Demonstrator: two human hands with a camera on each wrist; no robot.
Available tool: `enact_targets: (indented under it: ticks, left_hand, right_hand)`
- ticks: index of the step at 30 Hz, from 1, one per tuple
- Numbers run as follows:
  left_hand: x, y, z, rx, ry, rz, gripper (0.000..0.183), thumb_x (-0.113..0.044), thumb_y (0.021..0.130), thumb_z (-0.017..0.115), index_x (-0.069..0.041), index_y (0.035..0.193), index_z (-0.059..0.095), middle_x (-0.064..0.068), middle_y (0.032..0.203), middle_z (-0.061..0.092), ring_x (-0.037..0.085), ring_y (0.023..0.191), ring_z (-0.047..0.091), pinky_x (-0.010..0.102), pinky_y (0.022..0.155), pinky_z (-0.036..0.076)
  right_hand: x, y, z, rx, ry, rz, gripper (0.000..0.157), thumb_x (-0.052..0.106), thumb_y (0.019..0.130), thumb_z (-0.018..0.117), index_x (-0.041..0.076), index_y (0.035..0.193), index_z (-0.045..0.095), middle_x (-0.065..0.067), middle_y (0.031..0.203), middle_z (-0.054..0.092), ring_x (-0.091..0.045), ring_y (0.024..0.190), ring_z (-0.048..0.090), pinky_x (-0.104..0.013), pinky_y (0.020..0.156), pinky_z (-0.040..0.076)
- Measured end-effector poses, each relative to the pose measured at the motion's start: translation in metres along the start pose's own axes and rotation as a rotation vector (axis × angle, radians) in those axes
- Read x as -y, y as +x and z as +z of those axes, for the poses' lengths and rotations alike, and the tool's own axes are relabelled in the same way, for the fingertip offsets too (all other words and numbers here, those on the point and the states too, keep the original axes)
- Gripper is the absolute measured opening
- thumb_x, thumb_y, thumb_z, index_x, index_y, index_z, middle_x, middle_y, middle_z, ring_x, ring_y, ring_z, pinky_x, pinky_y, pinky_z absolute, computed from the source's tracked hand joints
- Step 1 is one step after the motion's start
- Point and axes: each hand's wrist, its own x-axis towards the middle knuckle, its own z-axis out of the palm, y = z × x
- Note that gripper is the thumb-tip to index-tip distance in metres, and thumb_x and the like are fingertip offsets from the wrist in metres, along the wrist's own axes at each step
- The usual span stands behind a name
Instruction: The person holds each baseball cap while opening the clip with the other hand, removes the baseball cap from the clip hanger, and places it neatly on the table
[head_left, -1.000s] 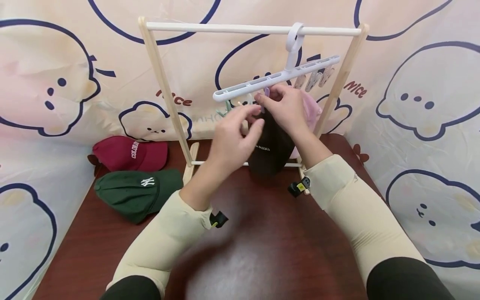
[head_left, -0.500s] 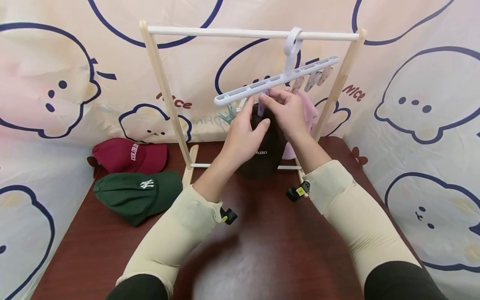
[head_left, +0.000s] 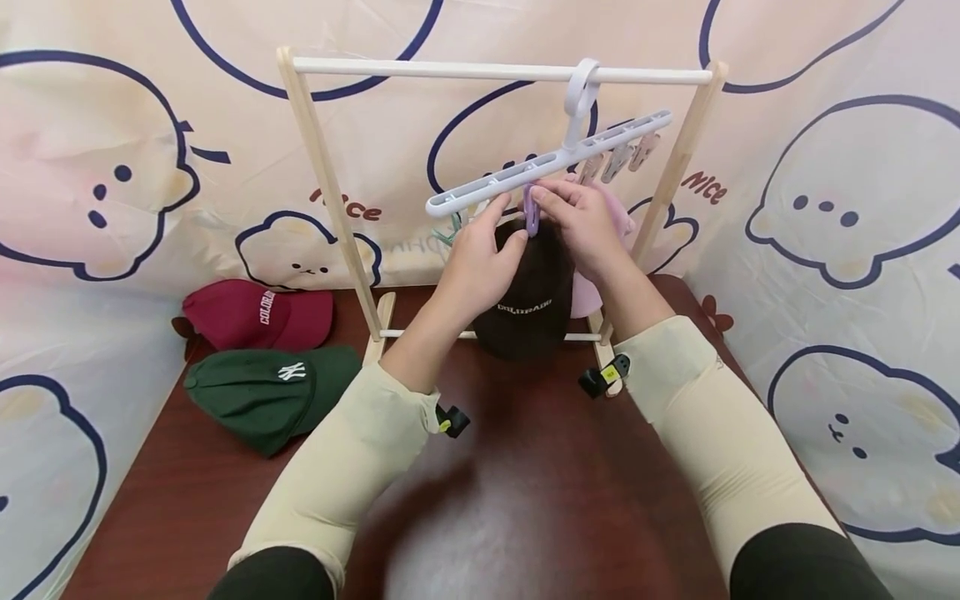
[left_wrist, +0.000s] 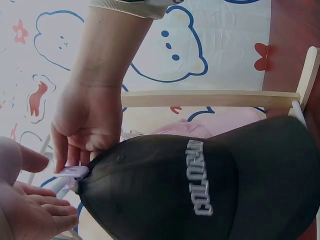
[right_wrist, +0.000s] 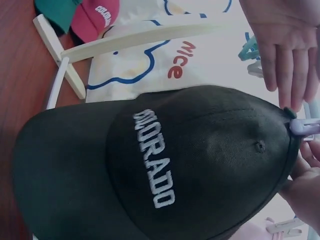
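A dark cap (head_left: 525, 287) with "COLORADO" lettering hangs brim down from a purple clothespin (head_left: 532, 210) under a white clip hanger (head_left: 495, 180). At that clothespin my right hand (head_left: 585, 221) pinches with thumb and fingertips. My left hand (head_left: 483, 258) is just to the left, its fingers fairly straight and its thumb apart from them. In the right wrist view, the left fingertips (right_wrist: 285, 92) reach right to the cap's upper edge beside the clothespin. The left wrist view shows the clothespin (left_wrist: 72, 172) biting the cap's edge, with the right hand (left_wrist: 90, 125) above it.
The hanger hooks over the white bar (head_left: 435, 70) of a wooden rack. A pink item (head_left: 588, 296) hangs behind the dark cap. Other clothespins (head_left: 618, 160) dangle at the hanger's right end. A maroon cap (head_left: 240, 315) and a green cap (head_left: 262, 392) lie on the table's left.
My left hand has drawn in toward the clothespin, then slightly away from it, its fingers straighter. The dark cap has swung a little and its lettering now shows fully.
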Motion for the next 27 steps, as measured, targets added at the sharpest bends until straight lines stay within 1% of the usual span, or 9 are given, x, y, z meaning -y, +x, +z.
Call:
enact_targets:
  ticks: [3,7,10,13,15,18,23,25,27]
  left_hand:
    - [0.0,0.004,-0.002,0.019,0.035,0.004,0.054,-0.021,0.098,0.056,-0.008,0.149,0.042,0.006,0.154,0.043,0.018,0.143,0.037,0.034,0.118,0.029]
    - [0.0,0.009,-0.003,0.074,0.119,0.003,0.053,-0.02,0.098,0.058,-0.008,0.147,0.044,0.008,0.151,0.046,0.02,0.142,0.038,0.036,0.118,0.03]
    - [-0.001,0.012,-0.002,0.123,0.182,-0.003,0.051,-0.021,0.098,0.06,-0.007,0.145,0.046,0.01,0.148,0.05,0.023,0.139,0.043,0.038,0.116,0.033]
    - [-0.001,0.015,0.0,0.138,0.227,-0.005,0.048,-0.021,0.098,0.061,-0.006,0.141,0.049,0.013,0.142,0.054,0.026,0.134,0.049,0.04,0.113,0.038]
    - [-0.001,0.016,0.001,0.129,0.254,-0.002,0.043,-0.021,0.097,0.061,-0.006,0.137,0.053,0.013,0.137,0.059,0.027,0.129,0.053,0.04,0.11,0.041]
    - [0.0,0.017,0.004,0.084,0.268,0.012,0.037,-0.018,0.096,0.064,-0.006,0.13,0.059,0.012,0.128,0.065,0.027,0.122,0.058,0.04,0.105,0.044]
    - [0.002,0.019,0.007,0.017,0.255,0.029,0.031,-0.017,0.093,0.069,-0.008,0.122,0.067,0.008,0.109,0.073,0.023,0.109,0.064,0.036,0.095,0.049]
    - [0.002,0.019,0.007,0.003,0.242,0.037,0.028,-0.017,0.092,0.07,-0.008,0.119,0.069,0.008,0.103,0.075,0.021,0.103,0.066,0.035,0.09,0.05]
    - [0.003,0.018,0.008,-0.014,0.23,0.04,0.028,-0.017,0.091,0.071,-0.008,0.118,0.071,0.008,0.102,0.076,0.02,0.1,0.068,0.034,0.088,0.051]
  right_hand:
    - [0.0,0.001,-0.003,0.032,0.099,0.049,0.029,0.004,0.099,0.054,-0.016,0.119,0.058,-0.003,0.085,0.073,-0.012,0.08,0.071,-0.023,0.079,0.056]
    - [-0.001,0.001,-0.006,0.042,0.126,0.08,0.023,0.005,0.099,0.055,-0.009,0.116,0.063,-0.005,0.09,0.072,-0.013,0.084,0.07,-0.023,0.081,0.055]
    - [-0.001,0.001,-0.005,0.045,0.138,0.078,0.022,0.005,0.099,0.054,-0.009,0.114,0.063,-0.005,0.09,0.073,-0.013,0.085,0.07,-0.023,0.081,0.055]
    - [-0.001,0.001,-0.005,0.049,0.16,0.078,0.022,0.004,0.099,0.054,-0.011,0.114,0.063,-0.005,0.088,0.074,-0.013,0.084,0.07,-0.022,0.081,0.055]
    - [0.0,0.001,-0.004,0.048,0.163,0.08,0.021,0.004,0.1,0.053,-0.009,0.112,0.064,-0.005,0.087,0.074,-0.013,0.083,0.07,-0.022,0.081,0.055]
    - [0.0,0.001,-0.004,0.045,0.17,0.08,0.019,0.005,0.1,0.053,-0.004,0.109,0.068,-0.004,0.089,0.073,-0.013,0.083,0.07,-0.023,0.083,0.055]
    - [0.0,0.002,-0.005,0.041,0.173,0.085,0.022,0.006,0.1,0.053,0.007,0.098,0.074,-0.004,0.088,0.073,-0.012,0.084,0.07,-0.023,0.085,0.053]
    - [0.0,0.002,-0.006,0.04,0.182,0.096,0.024,0.005,0.1,0.052,0.008,0.095,0.075,-0.004,0.085,0.074,-0.012,0.084,0.07,-0.022,0.085,0.052]
    - [0.0,0.002,-0.006,0.035,0.191,0.107,0.026,0.006,0.1,0.052,0.009,0.092,0.076,-0.004,0.083,0.074,-0.013,0.083,0.071,-0.023,0.084,0.052]
